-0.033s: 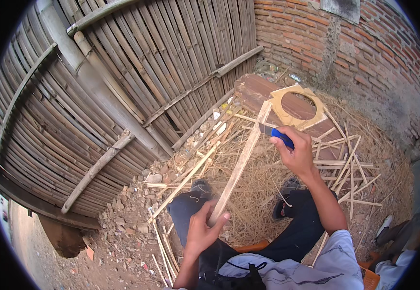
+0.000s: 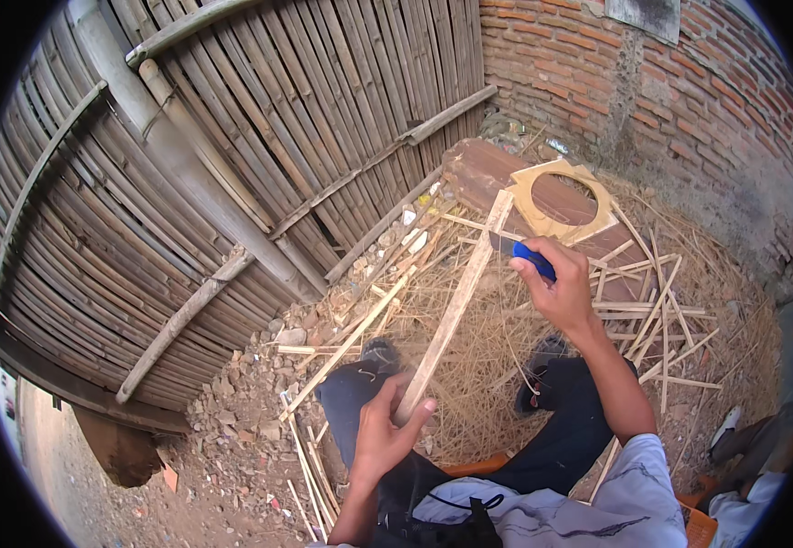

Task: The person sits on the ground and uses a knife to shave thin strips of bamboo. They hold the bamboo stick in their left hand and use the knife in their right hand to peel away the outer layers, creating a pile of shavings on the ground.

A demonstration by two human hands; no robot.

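Observation:
A long, flat bamboo strip [image 2: 452,321] slants up and away from my lap. Its near end is gripped by my left hand [image 2: 384,438], with the thumb along the right side. My right hand [image 2: 558,283] is closed around the blue handle of a knife [image 2: 535,262]. The dark blade points left and meets the strip's edge a little below its far end. Part of the handle is hidden by my fingers.
Thin bamboo sticks [image 2: 661,320] lie in a pile on the right, others on the left. Shavings cover the ground between my feet. A board with a round hole [image 2: 528,212] rests on a brown panel [image 2: 478,178]. A bamboo fence [image 2: 259,119] and brick wall [image 2: 551,73] stand behind.

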